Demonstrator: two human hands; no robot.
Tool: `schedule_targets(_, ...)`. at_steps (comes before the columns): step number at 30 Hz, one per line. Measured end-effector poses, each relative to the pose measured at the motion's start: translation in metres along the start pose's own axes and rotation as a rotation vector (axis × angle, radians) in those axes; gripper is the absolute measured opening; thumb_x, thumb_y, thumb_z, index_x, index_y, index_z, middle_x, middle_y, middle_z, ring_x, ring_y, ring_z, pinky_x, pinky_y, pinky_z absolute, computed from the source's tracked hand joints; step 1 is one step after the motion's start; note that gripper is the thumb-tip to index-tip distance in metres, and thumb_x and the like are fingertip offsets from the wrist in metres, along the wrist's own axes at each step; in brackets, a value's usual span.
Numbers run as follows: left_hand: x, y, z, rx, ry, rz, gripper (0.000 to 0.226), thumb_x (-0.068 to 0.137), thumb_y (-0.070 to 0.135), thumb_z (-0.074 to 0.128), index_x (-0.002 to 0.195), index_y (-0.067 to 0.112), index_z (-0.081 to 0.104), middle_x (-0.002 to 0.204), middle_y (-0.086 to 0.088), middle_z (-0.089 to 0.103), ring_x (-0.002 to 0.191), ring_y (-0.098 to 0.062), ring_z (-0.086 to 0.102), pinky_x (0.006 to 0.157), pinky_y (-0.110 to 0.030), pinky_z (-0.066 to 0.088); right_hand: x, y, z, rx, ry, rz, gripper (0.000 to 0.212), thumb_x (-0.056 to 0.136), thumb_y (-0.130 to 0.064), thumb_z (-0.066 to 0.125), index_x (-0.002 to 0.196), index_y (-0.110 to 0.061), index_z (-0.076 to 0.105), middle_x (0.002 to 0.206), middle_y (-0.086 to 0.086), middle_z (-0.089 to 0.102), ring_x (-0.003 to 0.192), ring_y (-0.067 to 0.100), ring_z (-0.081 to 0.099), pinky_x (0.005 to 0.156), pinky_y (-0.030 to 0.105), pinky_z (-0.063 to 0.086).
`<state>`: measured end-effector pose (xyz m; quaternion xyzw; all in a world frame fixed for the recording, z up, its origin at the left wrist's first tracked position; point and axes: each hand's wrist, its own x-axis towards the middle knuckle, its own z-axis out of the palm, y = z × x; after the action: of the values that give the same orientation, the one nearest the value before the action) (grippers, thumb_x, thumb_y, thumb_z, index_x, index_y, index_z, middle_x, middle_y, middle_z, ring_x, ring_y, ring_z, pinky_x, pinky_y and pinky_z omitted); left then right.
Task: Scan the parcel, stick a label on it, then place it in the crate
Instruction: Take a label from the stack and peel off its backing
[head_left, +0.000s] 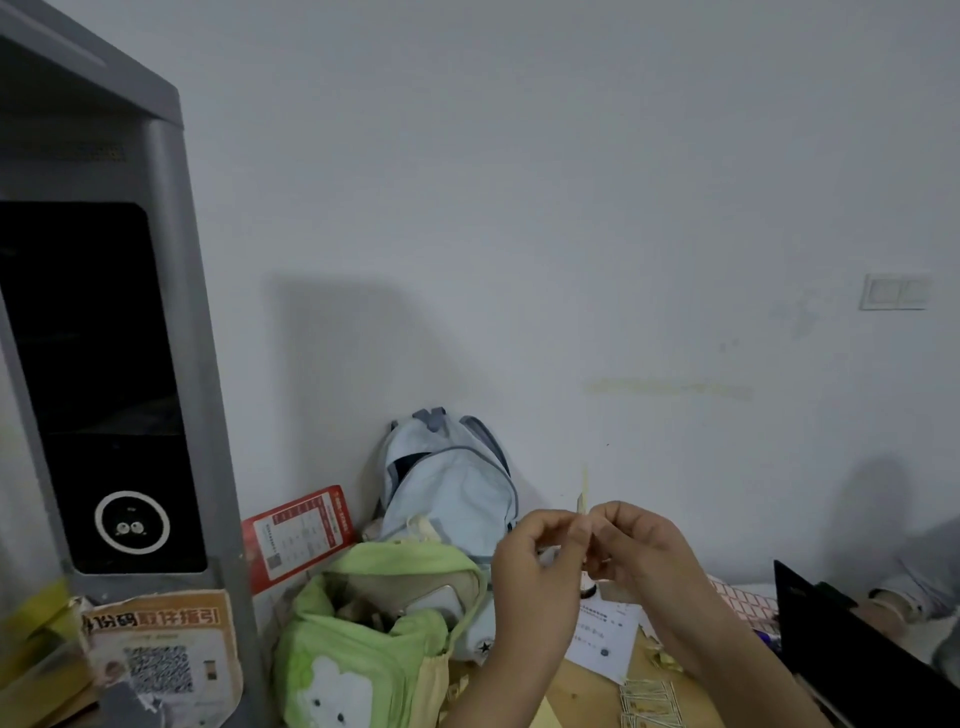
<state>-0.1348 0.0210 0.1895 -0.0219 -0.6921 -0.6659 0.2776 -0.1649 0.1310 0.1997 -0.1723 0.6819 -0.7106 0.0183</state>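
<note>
Both hands are raised together in front of the white wall at lower right. My left hand (540, 558) and my right hand (636, 545) pinch a small pale yellow label strip (583, 496) between their fingertips; it stands upright, seen edge-on. More label sheets (649, 701) lie on the wooden table below the hands. I see no parcel and no crate in this view.
A grey kiosk (119, 364) with a dark screen and scanner ring stands at the left. A green bag (363, 634), a light blue backpack (452, 483) and a red card (298, 535) sit by the wall. White paper (605, 634) and a black laptop (852, 660) lie at the right.
</note>
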Motion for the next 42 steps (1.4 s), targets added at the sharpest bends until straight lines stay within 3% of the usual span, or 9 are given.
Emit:
schedule_targets(8,0.003,0.007,-0.008,-0.028,-0.011,0.023,0.018,0.086,0.015,0.064,0.069,0.018,0.067,0.059,0.013,0.067,0.058,0.001,0.059,0.057,-0.011,0.046,-0.003,-0.008,-0.005,0.003,0.038,-0.052,0.024,0.097,-0.01,0.05,0.077,-0.004,0.062,0.058,0.002,0.061,0.056,0.013,0.056,0.062,0.026,0.049)
schedule_targets(16,0.02,-0.001,-0.029,-0.014,0.006,0.002,0.015,0.084,0.016,0.066,0.07,0.021,0.069,0.065,0.011,0.069,0.064,0.003,0.06,0.063,-0.012,0.049,0.002,0.0,-0.024,0.012,0.102,-0.004,0.029,0.098,-0.009,0.049,0.071,-0.008,0.059,0.054,-0.003,0.057,0.054,0.013,0.051,0.061,0.033,0.047)
schedule_targets(21,0.028,-0.01,-0.044,-0.005,0.016,-0.012,0.011,0.085,0.015,0.066,0.074,0.014,0.07,0.077,-0.004,0.072,0.075,-0.012,0.065,0.057,-0.012,0.05,0.004,0.005,-0.034,-0.025,0.145,0.001,0.031,0.098,-0.007,0.048,0.07,-0.008,0.06,0.049,-0.003,0.058,0.052,0.015,0.05,0.053,0.027,0.037)
schedule_targets(28,0.033,-0.015,-0.056,0.11,-0.021,0.088,0.012,0.086,0.014,0.065,0.075,0.011,0.068,0.079,-0.006,0.072,0.079,-0.021,0.067,0.052,-0.014,0.05,0.003,0.003,-0.052,0.026,0.155,-0.002,0.025,0.097,-0.007,0.047,0.076,0.002,0.058,0.056,0.007,0.054,0.048,0.012,0.056,0.052,0.026,0.046)
schedule_targets(30,0.036,-0.017,-0.058,0.099,-0.006,0.09,0.013,0.086,0.015,0.063,0.075,0.01,0.068,0.08,-0.007,0.072,0.079,-0.023,0.067,0.053,-0.019,0.052,0.002,0.002,-0.057,0.095,0.157,0.012,0.028,0.093,-0.021,0.056,0.076,0.001,0.06,0.057,0.009,0.054,0.043,0.011,0.059,0.053,0.031,0.036)
schedule_targets(33,0.039,-0.018,-0.058,0.062,0.035,0.067,0.014,0.089,0.013,0.059,0.078,0.005,0.064,0.079,-0.013,0.068,0.07,-0.022,0.062,0.048,-0.013,0.048,0.004,0.006,-0.06,0.141,0.215,0.08,0.051,0.053,-0.06,0.081,0.067,-0.012,0.07,0.057,0.006,0.058,0.042,0.01,0.057,0.053,0.031,0.035)
schedule_targets(36,0.04,-0.022,-0.054,0.065,0.037,0.056,0.016,0.091,0.016,0.057,0.079,0.007,0.062,0.076,-0.012,0.066,0.068,-0.017,0.059,0.055,-0.017,0.05,0.008,0.021,-0.06,0.308,0.23,0.133,0.029,0.095,-0.02,0.053,0.074,-0.002,0.061,0.062,0.01,0.051,0.044,0.013,0.054,0.043,0.025,0.049)
schedule_targets(39,0.041,-0.028,-0.049,0.072,0.029,0.033,0.017,0.091,0.021,0.057,0.078,0.011,0.061,0.074,-0.01,0.066,0.07,-0.022,0.063,0.066,-0.029,0.052,0.013,0.036,-0.062,0.353,0.224,0.207,0.026,0.099,-0.009,0.044,0.078,-0.003,0.058,0.057,0.007,0.058,0.046,0.014,0.056,0.049,0.026,0.05)
schedule_targets(42,0.041,-0.03,-0.046,0.066,0.035,0.027,0.016,0.09,0.02,0.058,0.079,0.009,0.062,0.076,-0.017,0.066,0.067,-0.022,0.062,0.06,-0.027,0.051,0.017,0.056,-0.063,0.36,0.353,0.306,0.021,0.096,-0.002,0.048,0.077,-0.002,0.056,0.053,0.009,0.057,0.039,0.014,0.055,0.048,0.027,0.048)
